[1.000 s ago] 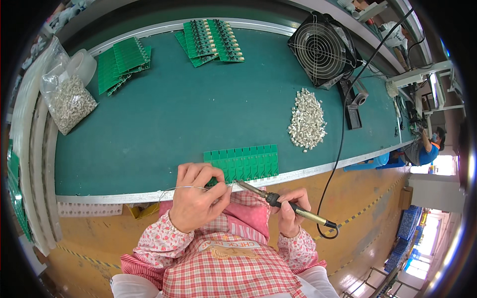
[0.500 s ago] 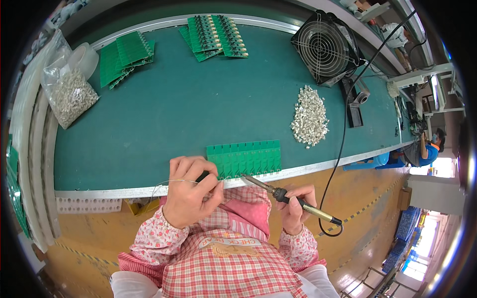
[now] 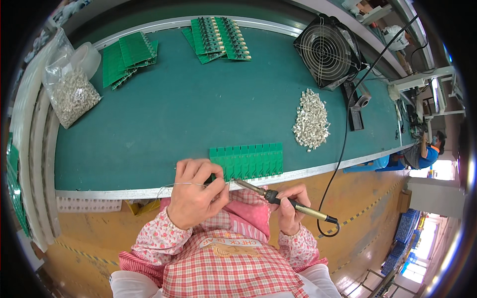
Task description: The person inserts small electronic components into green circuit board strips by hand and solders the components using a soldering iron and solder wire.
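A green circuit board panel (image 3: 253,160) lies at the table's near edge, with a row of small pins along its near side. My right hand (image 3: 291,209) is closed round a soldering iron (image 3: 309,211), whose tip meets the board's near edge left of its middle. Thin solder wire (image 3: 171,185) runs through the closed fingers of my left hand (image 3: 195,194), beside the board's left end. Those fingers partly hide a small dark thing and the board's near left corner. Where the wire ends near the tip is too small to make out.
Small metallic parts (image 3: 311,120) lie heaped right of the board, before a black fan (image 3: 325,51). The iron's black cord (image 3: 343,144) crosses the table's right side. Stacked boards (image 3: 130,53) and a bag of parts (image 3: 74,97) lie far left; populated boards (image 3: 206,37) sit at the back.
The iron's tip has moved left along the board's near edge, towards my left hand. My left hand keeps hold of the wire. The whole view has shifted slightly.
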